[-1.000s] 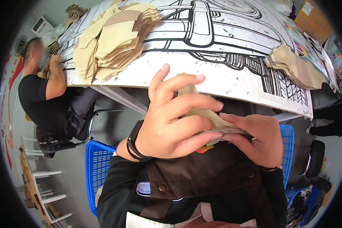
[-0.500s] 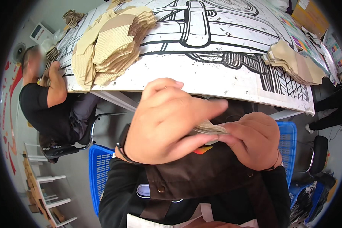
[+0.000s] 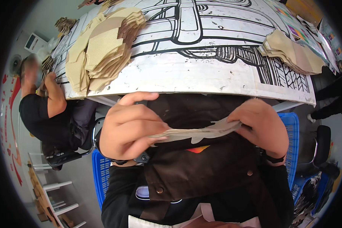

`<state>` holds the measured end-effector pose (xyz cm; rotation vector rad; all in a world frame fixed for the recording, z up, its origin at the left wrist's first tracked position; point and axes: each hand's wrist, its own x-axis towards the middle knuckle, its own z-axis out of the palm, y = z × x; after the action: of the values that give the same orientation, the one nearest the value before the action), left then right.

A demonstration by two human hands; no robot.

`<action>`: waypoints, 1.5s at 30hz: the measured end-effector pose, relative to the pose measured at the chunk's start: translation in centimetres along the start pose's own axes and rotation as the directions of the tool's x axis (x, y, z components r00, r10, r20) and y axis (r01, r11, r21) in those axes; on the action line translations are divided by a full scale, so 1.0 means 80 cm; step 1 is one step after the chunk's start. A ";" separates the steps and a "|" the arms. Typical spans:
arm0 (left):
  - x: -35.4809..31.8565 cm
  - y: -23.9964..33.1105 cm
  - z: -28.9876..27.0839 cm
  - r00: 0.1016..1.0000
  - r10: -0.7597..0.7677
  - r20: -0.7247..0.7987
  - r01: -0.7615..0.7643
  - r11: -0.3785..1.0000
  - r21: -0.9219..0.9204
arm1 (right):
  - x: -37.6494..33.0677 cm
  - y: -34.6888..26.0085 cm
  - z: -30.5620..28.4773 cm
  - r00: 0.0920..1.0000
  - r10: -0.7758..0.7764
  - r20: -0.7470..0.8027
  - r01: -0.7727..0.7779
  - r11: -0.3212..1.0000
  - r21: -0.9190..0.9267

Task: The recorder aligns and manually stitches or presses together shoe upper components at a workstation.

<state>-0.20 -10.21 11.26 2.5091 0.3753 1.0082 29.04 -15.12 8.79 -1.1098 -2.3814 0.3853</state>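
A layered, beige fabric piece (image 3: 201, 133) with thin edges stretches between my two hands above my lap, seen almost edge-on. My left hand (image 3: 131, 131) pinches its left end between thumb and fingers, with the index finger lifted away. At the other end, my right hand (image 3: 261, 127) is closed on the fabric, its fingertips partly hidden. Just beyond the left hand, a tall pile of tan cut fabric pieces (image 3: 104, 53) lies on the table. A smaller fanned pile of similar pieces (image 3: 285, 55) lies farther right.
The white table (image 3: 159, 76), printed with a black line drawing, has its front edge beyond my hands. Blue plastic baskets (image 3: 99, 178) flank me. At the left, a co-worker in black (image 3: 41, 114) sits by the table. A white-legged rack (image 3: 60, 195) stands at lower left.
My hands have moved apart, the left one going left and the right one slightly right. The fabric, formerly bunched between them, now spans the gap.
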 end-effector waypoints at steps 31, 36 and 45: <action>0.012 -0.004 0.049 0.786 -0.108 0.608 0.086 0.994 0.065 | -0.019 0.023 -0.042 0.971 -0.125 0.203 0.014 0.880 0.475; 0.015 -0.019 0.075 0.933 -0.025 0.358 0.026 1.000 0.002 | -0.015 0.010 -0.028 0.978 -0.085 0.193 -0.031 0.846 0.532; 0.011 -0.018 0.111 0.970 0.217 -0.106 -0.212 0.975 0.060 | 0.012 0.016 0.000 0.934 0.007 0.357 -0.261 0.696 0.669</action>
<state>6.50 -11.00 5.30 2.5851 0.1636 1.2408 29.34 -13.54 8.54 -0.8755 -2.0599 1.5109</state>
